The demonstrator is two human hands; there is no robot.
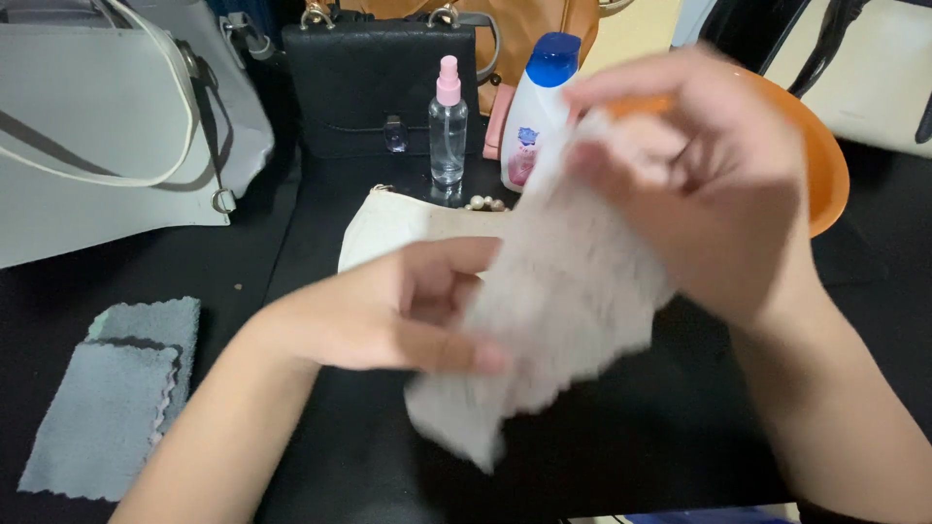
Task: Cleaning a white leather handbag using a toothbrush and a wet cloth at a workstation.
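I hold a pale, off-white rectangular cloth with a faint woven pattern (563, 311) between both hands, above the black surface (621, 437). Its long axis runs on a diagonal, from the upper end by my right hand (709, 184) down to the lower end, which hangs free near the front edge of the surface. The upper end points away from me and to the right; the lower end points toward me and to the left.

My left hand (388, 311) grips the cloth at its left edge about midway, thumb pressed on the near face, the other fingers curled behind. My right hand pinches the top end between thumb and fingers; the fingertips (602, 97) are pressed together on the fabric.

The cloth and my right hand are blurred, so the weave and the cloth's edges are hard to make out. The far face of the cloth is hidden from me.

Behind my right hand sits a round orange plastic bowl (825, 165), mostly covered by the hand. A cream fabric pouch (388, 228) lies behind my left hand, partly hidden. Further back stand a clear spray bottle with a pink cap (448, 126) and a white bottle with a blue cap (539, 107), just beside each other, before a black textured handbag (379, 87). A white handbag (107, 126) is cut off at upper left. Two grey cloths with scalloped edges (116, 398) lie overlapped at lower left.
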